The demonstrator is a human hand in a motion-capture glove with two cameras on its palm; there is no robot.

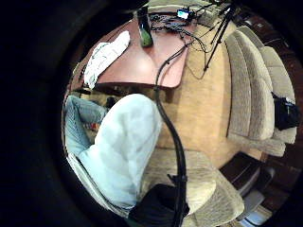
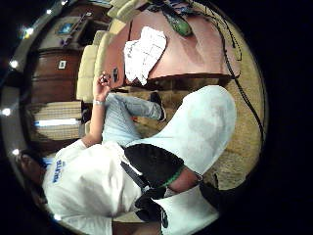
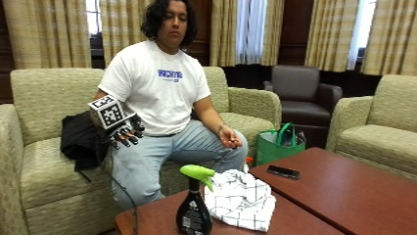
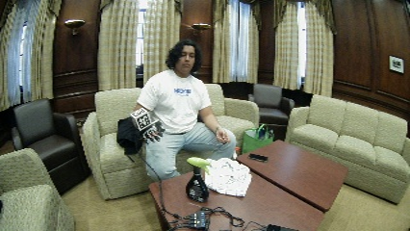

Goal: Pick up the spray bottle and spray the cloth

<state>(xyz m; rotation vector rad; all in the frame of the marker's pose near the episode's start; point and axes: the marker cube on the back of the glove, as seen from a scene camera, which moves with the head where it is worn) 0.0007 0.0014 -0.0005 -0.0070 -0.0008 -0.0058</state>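
Here we see the spray bottle (image 3: 194,205) standing upright on the table (image 3: 326,196), the checked cloth (image 3: 242,198) bunched just beside it. The gloved right hand (image 3: 124,129) hangs raised above the person's thigh, well apart from the bottle, its fingers (image 3: 130,138) loosely curled and holding nothing.

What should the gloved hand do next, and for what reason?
Probably reach forward and down toward the spray bottle. The gloved right hand is raised beside the person's torso, holding nothing, well apart from the table. The bottle stands upright there, untouched, right beside the checked cloth.
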